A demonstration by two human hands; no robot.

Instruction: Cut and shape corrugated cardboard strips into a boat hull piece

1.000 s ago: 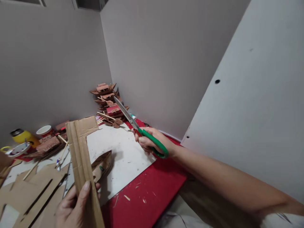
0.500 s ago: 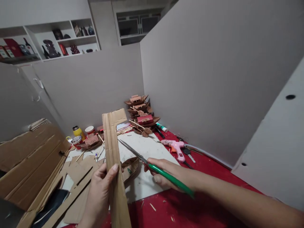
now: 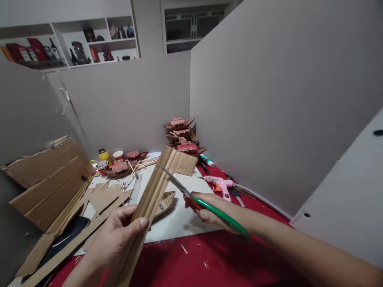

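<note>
Two hands: our left hand (image 3: pixel 119 229) pinches an L-shaped brown corrugated-cardboard strip (image 3: pixel 152 191) over a flat white board (image 3: pixel 191 221), bottom cut off; our right hand (image 3: pixel 229 207) grips green-handled metal scissors (image 3: pixel 208 208), blade-tip contact unclear. Strip partly hides a brown boat hull (image 3: pixel 168 201).

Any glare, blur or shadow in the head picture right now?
Head view: pale highlight on the green-handled metal scissors, whose handle end looks slightly soft; head view: dark shadow on the flat red tabletop below the bare right hand, overall light dim; head view: apparent wide-angle stretching toward the edges.
</note>
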